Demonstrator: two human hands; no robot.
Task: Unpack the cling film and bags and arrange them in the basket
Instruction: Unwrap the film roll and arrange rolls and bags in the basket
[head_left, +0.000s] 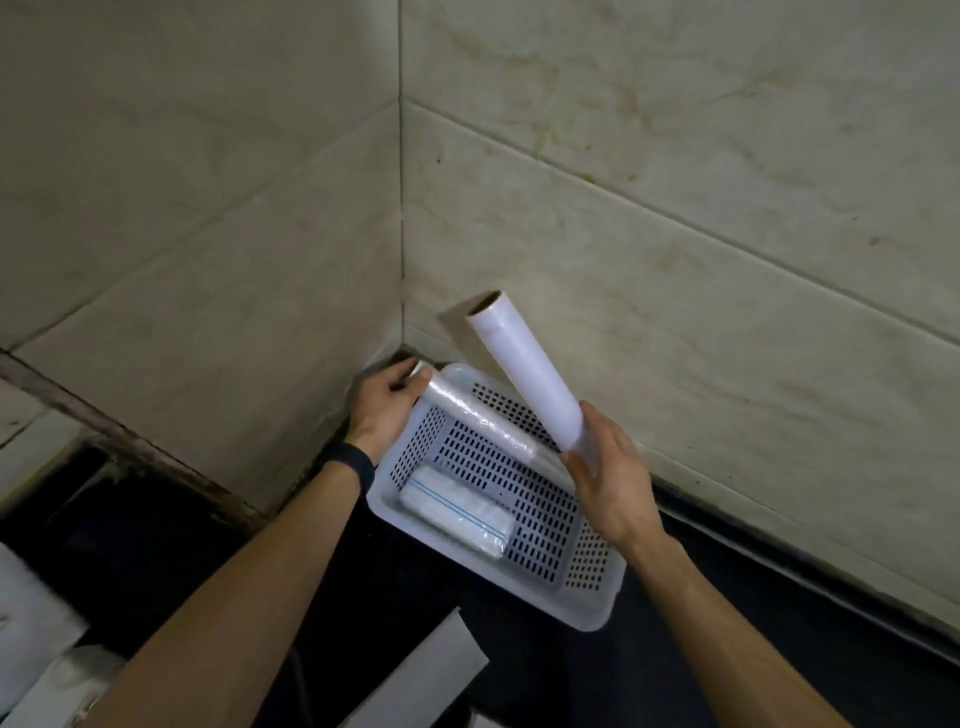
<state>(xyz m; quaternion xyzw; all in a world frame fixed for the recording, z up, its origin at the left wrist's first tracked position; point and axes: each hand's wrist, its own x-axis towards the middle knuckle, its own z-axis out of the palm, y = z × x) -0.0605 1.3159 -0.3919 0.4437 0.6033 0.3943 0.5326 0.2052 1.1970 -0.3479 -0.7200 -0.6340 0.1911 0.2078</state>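
Note:
A white perforated basket (592, 605) stands on the dark counter in the wall corner. My left hand (382, 405) grips the far end of a shiny cling film roll (480, 423), which slants down into the basket. My right hand (605, 475) holds the lower end of a longer white roll (522, 371); that roll tilts up and to the left above the basket, with its open tube end on top. A flat pack of bags (457, 512) with thin blue lines lies on the basket floor at the near left.
Beige tiled walls (675, 208) meet in a corner just behind the basket. A pale flat cardboard piece (431, 675) lies on the black counter (779, 649) in front of it. White packaging (31, 613) sits at the lower left edge.

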